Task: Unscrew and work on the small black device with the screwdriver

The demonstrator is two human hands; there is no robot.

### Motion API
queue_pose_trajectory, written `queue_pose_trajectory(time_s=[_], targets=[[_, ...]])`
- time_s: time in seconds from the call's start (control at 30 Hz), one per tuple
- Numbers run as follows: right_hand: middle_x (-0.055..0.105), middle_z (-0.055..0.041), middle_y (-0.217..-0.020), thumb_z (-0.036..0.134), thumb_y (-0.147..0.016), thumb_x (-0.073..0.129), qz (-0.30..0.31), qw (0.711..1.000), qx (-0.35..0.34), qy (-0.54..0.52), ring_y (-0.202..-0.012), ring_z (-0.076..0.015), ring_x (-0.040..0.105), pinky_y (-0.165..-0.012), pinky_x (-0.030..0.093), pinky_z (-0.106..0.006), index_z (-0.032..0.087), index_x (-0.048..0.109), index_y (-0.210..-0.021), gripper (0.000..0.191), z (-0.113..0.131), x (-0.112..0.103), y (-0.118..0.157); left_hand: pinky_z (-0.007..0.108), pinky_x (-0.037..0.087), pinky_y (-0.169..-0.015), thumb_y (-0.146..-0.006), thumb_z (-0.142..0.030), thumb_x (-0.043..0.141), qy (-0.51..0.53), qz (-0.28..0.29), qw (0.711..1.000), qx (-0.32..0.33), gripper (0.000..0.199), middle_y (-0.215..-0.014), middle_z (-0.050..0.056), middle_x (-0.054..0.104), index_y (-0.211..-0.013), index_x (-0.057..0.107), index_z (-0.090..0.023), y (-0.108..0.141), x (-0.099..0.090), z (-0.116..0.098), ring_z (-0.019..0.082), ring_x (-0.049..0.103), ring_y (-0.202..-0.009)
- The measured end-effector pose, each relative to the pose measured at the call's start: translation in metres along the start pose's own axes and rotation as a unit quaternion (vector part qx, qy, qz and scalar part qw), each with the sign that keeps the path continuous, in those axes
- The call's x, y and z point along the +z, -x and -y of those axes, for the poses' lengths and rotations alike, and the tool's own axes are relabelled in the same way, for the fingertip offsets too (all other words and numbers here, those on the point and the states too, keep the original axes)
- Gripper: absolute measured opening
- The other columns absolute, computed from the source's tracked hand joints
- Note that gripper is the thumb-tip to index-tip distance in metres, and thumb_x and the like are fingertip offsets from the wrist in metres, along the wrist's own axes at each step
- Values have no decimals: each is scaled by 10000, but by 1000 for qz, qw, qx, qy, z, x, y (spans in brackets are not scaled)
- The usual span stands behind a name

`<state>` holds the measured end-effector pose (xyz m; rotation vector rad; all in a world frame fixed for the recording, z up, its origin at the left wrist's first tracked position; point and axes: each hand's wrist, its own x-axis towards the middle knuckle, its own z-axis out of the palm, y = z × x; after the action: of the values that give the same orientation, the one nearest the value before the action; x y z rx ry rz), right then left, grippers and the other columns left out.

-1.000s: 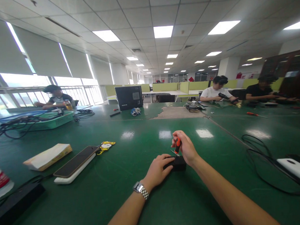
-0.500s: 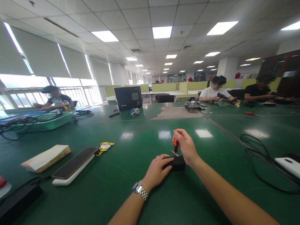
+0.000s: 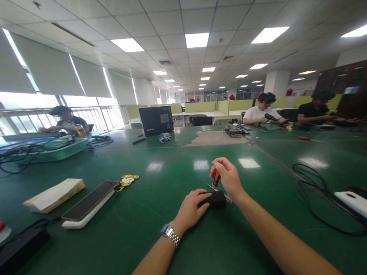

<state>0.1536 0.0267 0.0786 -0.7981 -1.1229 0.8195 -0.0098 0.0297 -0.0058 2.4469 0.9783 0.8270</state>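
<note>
My right hand (image 3: 228,177) is closed around the orange-and-black handle of a screwdriver (image 3: 216,179). The tool stands nearly upright with its shaft pointing down at the top of a small black box (image 3: 218,200). Whether the tip sits in a screw is too small to tell. My left hand (image 3: 190,209), with a metal watch (image 3: 170,233) on its wrist, grips the left end of the box against the green table (image 3: 202,249). A thin metal piece (image 3: 229,199) shows just right of the box, partly behind my right wrist.
To the left lie a phone (image 3: 89,200) on a white slab, a paper pack (image 3: 54,195) and a black adapter (image 3: 21,249). A black cable (image 3: 312,209) loops on the right beside a white device (image 3: 356,205). Other people sit at the far side.
The view has shifted very slightly. My right hand has turned a little on the screwdriver, and the metal piece beside the box shows more now. My left hand keeps its hold.
</note>
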Motion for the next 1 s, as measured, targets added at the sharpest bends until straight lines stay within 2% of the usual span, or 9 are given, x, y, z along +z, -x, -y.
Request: queue_pose_trajectory(time_s=[0.1,0.23,0.37,0.53,0.67,0.73,0.8,0.87,1.0], targets=[[574,45,-627,368,-758,624,-21,1000,-18,5,-546,-115,553,-511,439,-223,209,572,-807,175,-1,1,0,382,410,-1025,-890,-223,574,2,-1,1000,0,356,-1278,16,557,-1234,591,-309,0,0,0,216,512,-1139],[485,71,-493,386,-805,554,3,1000,6,-2,-426,-102,475,-468,409,-231,204,547,-741,193,-2,0,-1,387,411,-1023,-888,-223,568,7,1,1000,-3,362,-1273,23,558,-1239,589,-308,0,-1,-1,221,511,-1135],[551,55,-568,384,-775,604,-6,1000,4,-9,-496,-112,541,-502,431,-229,206,559,-812,187,-4,0,-1,397,409,-1024,-889,-233,561,12,4,1000,-6,365,-1282,28,554,-1246,586,-306,0,-1,-2,228,509,-1136],[521,71,-489,387,-763,605,56,994,62,-64,-451,-124,551,-504,464,-254,202,571,-820,196,1,1,0,366,427,-986,-891,-251,565,-2,-5,1000,5,335,-1255,15,568,-1220,596,-309,0,-1,-3,220,521,-1112],[612,47,-603,324,-704,634,11,995,40,-93,-411,-102,512,-370,374,-210,216,585,-896,226,17,-7,-6,351,454,-874,-844,-296,621,-54,-37,998,-19,335,-1104,34,632,-1178,610,-271,-1,-2,-6,234,561,-996],[610,48,-602,318,-719,618,-10,999,2,-32,-352,-80,440,-317,288,-195,221,595,-864,176,24,-18,-12,349,456,-831,-808,-310,643,-80,-54,994,-46,374,-1038,43,643,-1174,604,-242,-2,-2,-6,242,570,-956],[615,35,-584,317,-730,625,21,994,-21,106,-349,-83,453,-330,308,-202,211,628,-798,126,25,-32,-19,346,458,-813,-800,-327,636,-97,-61,991,-62,369,-1018,49,640,-1153,614,-222,-2,-2,-6,242,573,-941],[625,17,-566,334,-705,665,96,961,-4,260,-358,-102,496,-353,347,-215,201,661,-722,134,17,-48,-24,341,460,-807,-809,-349,622,-107,-61,990,-68,331,-1008,51,638,-1111,638,-217,-1,-3,-5,238,574,-930],[584,21,-456,340,-600,743,207,869,126,431,-278,-102,452,-329,291,-218,194,648,-577,176,-25,-77,-26,336,458,-790,-836,-378,595,-119,-62,988,-80,305,-996,49,650,-1089,659,-220,-2,-6,-2,237,574,-922]])
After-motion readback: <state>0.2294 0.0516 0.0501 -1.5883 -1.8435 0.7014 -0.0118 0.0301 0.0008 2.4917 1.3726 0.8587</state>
